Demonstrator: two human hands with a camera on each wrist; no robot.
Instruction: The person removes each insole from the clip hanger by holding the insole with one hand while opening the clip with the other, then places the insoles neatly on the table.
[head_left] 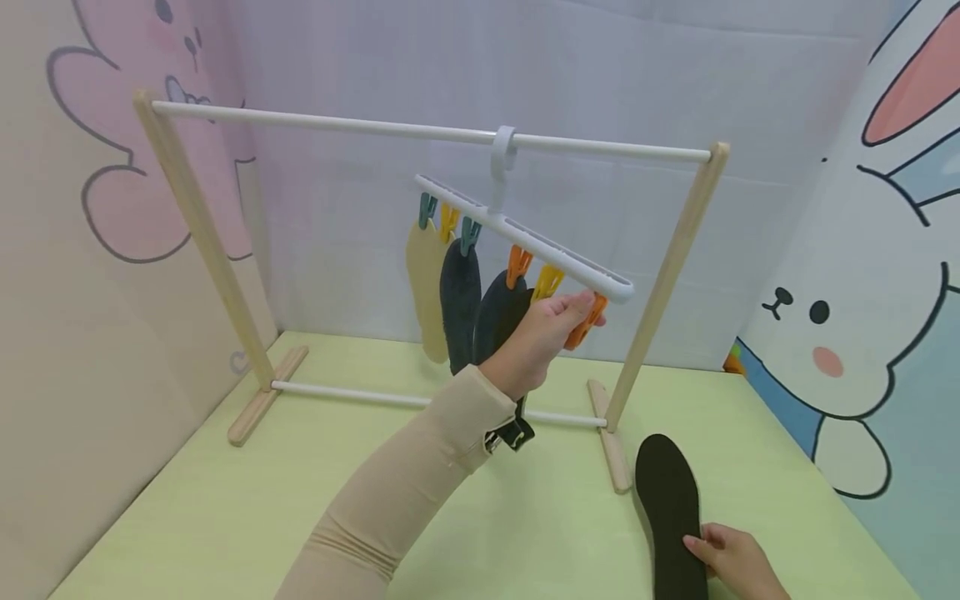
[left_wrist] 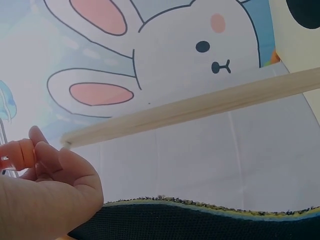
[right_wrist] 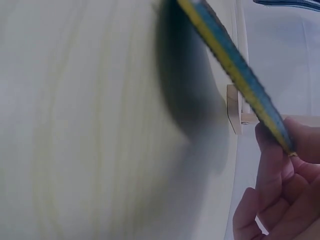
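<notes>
A white clip hanger (head_left: 558,252) hangs slanted from the rack's top bar. At its near right end my left hand (head_left: 536,342) pinches an orange clothespin (head_left: 587,323); the left wrist view shows the fingers around this clip (left_wrist: 20,154). Clothespins hold a beige insole (head_left: 426,283) and dark insoles (head_left: 460,296) on the hanger, the nearest partly hidden by my left hand. Low on the right, my right hand (head_left: 738,560) grips a black insole (head_left: 667,500) by its edge, between thumb and fingers. In the right wrist view this insole's layered yellow-and-blue edge (right_wrist: 240,72) shows.
The rack has a white top bar (head_left: 315,122), wooden side posts (head_left: 667,283) and a low white crossbar (head_left: 352,395). It stands on a pale green tabletop (head_left: 187,508). A white cloth (head_left: 337,250) hangs behind, and cartoon-printed panels (head_left: 847,367) flank the table.
</notes>
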